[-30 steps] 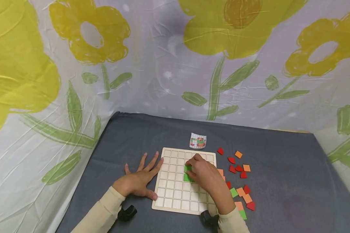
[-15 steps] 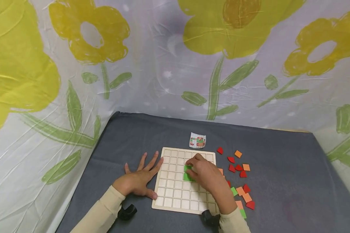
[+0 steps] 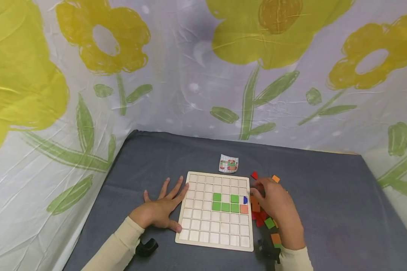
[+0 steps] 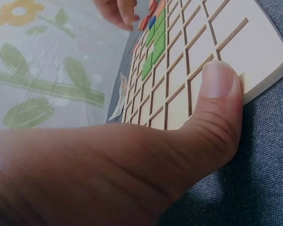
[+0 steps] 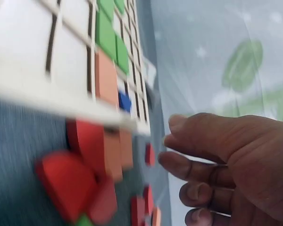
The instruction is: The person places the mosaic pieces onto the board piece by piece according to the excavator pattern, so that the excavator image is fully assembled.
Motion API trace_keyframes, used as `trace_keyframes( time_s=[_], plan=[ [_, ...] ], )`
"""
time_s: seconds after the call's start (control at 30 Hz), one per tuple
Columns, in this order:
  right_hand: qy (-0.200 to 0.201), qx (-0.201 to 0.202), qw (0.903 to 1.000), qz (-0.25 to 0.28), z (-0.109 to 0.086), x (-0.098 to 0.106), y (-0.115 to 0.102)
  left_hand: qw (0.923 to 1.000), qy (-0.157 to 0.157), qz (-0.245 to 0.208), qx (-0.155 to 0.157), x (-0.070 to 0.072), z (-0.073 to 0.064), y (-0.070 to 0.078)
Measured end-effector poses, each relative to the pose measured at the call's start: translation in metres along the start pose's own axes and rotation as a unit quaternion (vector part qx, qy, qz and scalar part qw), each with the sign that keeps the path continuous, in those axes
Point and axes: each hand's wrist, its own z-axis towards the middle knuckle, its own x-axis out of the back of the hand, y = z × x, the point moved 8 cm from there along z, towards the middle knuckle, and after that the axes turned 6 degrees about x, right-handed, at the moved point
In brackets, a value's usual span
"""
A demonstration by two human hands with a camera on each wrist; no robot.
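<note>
A pale wooden grid board [image 3: 205,226] lies on the dark cloth. Set in its cells are several green tiles [image 3: 225,207], a salmon-orange tile [image 3: 244,209] and a small blue rounded piece [image 3: 245,200]. My left hand [image 3: 161,210] rests with fingers spread at the board's left side; the left wrist view shows its thumb [image 4: 217,99] pressing the board's corner edge. Just off the board's right edge, my right hand [image 3: 274,199] hovers over loose pieces. Its fingers are loosely bent, and nothing shows between thumb and fingertips in the right wrist view. Part of the loose pieces is hidden beneath it.
Loose red pieces [image 5: 66,183], orange tiles [image 3: 255,204] and a green tile [image 3: 269,223] lie to the board's right. A small printed pattern card [image 3: 228,164] lies behind the board. A flowered curtain [image 3: 176,75] hangs at the back.
My right hand has moved right, from over the green tiles to beyond the board's right edge, uncovering the green, orange and blue pieces. My left hand stays put.
</note>
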Motion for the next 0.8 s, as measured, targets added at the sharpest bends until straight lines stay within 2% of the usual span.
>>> trace_keyframes(
  time_s=[0.2,0.3,0.47,0.8],
  plan=[
    [-0.023,-0.078,0.9967,-0.012,-0.013,0.009,0.036,1.0,0.001,0.005,0.0,0.0,0.0,0.0],
    [-0.039,-0.104,0.9938,-0.008,-0.019,0.009,0.05,1.0,0.001,0.005,0.0,0.0,0.0,0.0],
    [-0.048,-0.107,0.9931,-0.005,-0.023,0.008,0.059,1.0,0.005,0.005,-0.002,0.001,-0.001,0.001],
    [-0.056,-0.099,0.9931,-0.029,-0.021,0.0,0.049,1.0,0.005,0.003,-0.004,0.002,-0.002,0.002]
  ],
)
